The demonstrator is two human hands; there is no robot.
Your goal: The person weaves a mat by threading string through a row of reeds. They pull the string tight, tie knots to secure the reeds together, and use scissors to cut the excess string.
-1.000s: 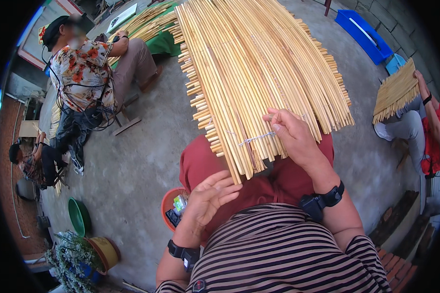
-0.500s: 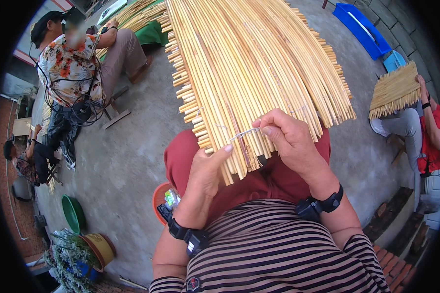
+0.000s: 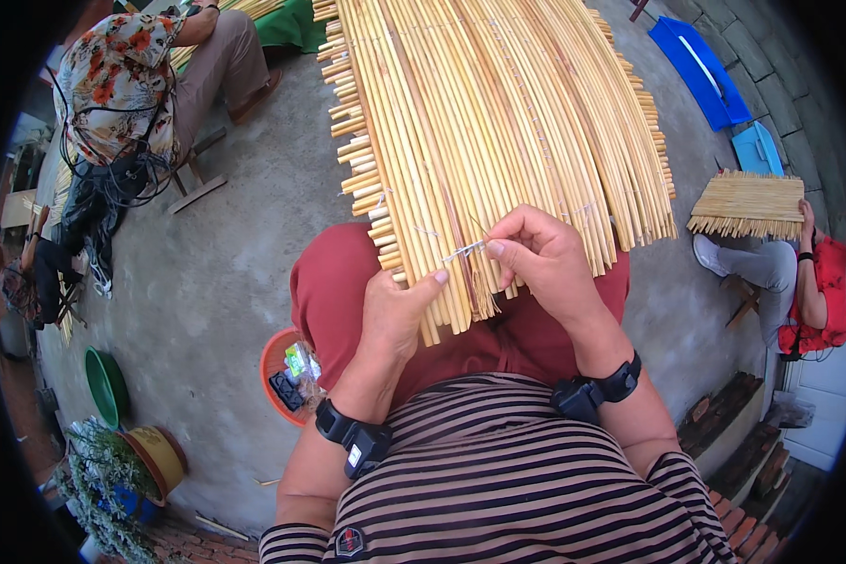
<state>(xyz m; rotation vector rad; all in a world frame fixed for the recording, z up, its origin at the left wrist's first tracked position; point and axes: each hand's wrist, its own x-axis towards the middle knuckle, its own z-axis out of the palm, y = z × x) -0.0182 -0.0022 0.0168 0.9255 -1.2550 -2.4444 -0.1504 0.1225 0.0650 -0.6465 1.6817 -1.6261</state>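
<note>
A wide mat of pale yellow reed sticks rests across my red-trousered knees, its near end ragged and frayed. My left hand grips the near left end of the mat, thumb on top. My right hand is closed in a pinch on a white cord that crosses the sticks near that end. A thin dark strand or needle shows by the pinched fingertips; I cannot tell which.
An orange basin with small items sits by my left leg, near a green basin and potted plant. Seated co-workers are at left and right, the right one holding a mat. Blue trays lie back right.
My left hand has moved up onto the mat's end and taken hold of it. My right hand has shifted slightly left along the cord. The right co-worker's mat is lower and flatter.
</note>
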